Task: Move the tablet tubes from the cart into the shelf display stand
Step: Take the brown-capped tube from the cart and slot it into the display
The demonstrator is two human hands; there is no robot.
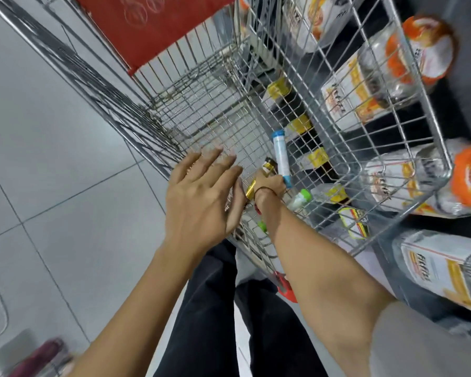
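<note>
I look down into a wire shopping cart [191, 110]. My right hand [269, 187] reaches deep into its near right corner and grips a white tablet tube with blue caps [280, 157], which points away from me. Beside the hand lie a gold-labelled tube [269, 166], a gold-capped piece [251, 189], a white tube with a green cap [299, 198] and a green cap [262, 226] lower down. My left hand [201, 197] hovers over the cart's near edge, fingers spread, holding nothing. The display stand is not clearly visible.
A wire shelf basket [392, 148] on the right holds bottles with orange caps [419, 47] and yellow price tags [320, 157]. The cart's red child-seat flap [152, 25] is at the far end. Grey floor tiles [52, 159] lie to the left; my dark trousers [215, 308] are below.
</note>
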